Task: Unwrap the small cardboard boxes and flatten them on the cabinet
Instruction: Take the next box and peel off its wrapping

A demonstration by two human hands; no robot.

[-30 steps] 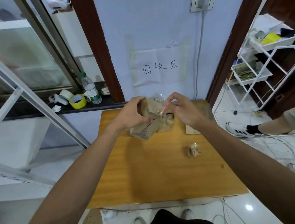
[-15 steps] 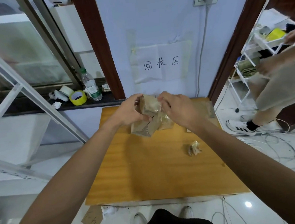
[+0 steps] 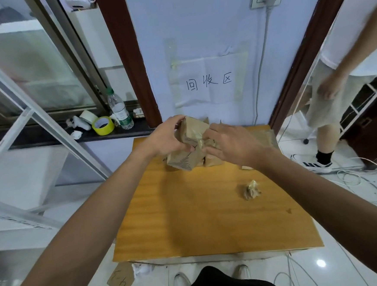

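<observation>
You've got the wrapped bundle of small cardboard boxes (image 3: 185, 160) up at the far end of the counter (image 3: 211, 220), tilted, with one corner pointing down at the wood; can't really tell if that corner touches the top or just hangs over it. Your left hand (image 3: 168, 137) grips the bundle from the left, fingers curled over its top edge and thumb on the near face. Your right hand (image 3: 230, 143) is right up against the other side, fingers curled in and pinching the shiny clear wrap (image 3: 199, 139) where it's bunched up between your two hands. A crumpled wad (image 3: 251, 189) of wrap sits on the counter nearer to you and off to the right, well apart from the bundle. A flat cardboard piece (image 3: 265, 136) lies at the far right corner, mostly hidden behind your right wrist. On the dark sill to the left there's a yellow tape roll (image 3: 102, 126) just beside a water bottle (image 3: 119, 110). A paper sign (image 3: 210, 82) is taped to the wall straight ahead, and another person (image 3: 328, 100) stands in the doorway on the right.
</observation>
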